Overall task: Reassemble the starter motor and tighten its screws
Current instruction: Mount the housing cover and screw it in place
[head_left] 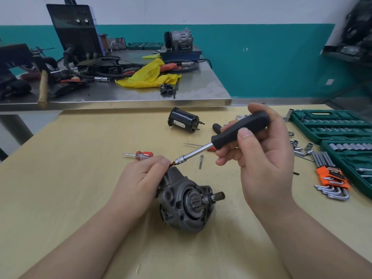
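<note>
Driver tip at the starter housing

Left hand [141, 178] grips the starter [185, 202] lying on the worktop [70, 178], fingers curled at its top edge; right hand [259, 150] holds the black-handled driver [237, 131], tip meeting the housing.

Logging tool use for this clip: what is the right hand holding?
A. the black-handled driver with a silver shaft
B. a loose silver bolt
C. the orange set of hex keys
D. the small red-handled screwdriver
A: the right hand grips the black-handled driver with a silver shaft, its tip at the grey metal starter motor housing.
</note>
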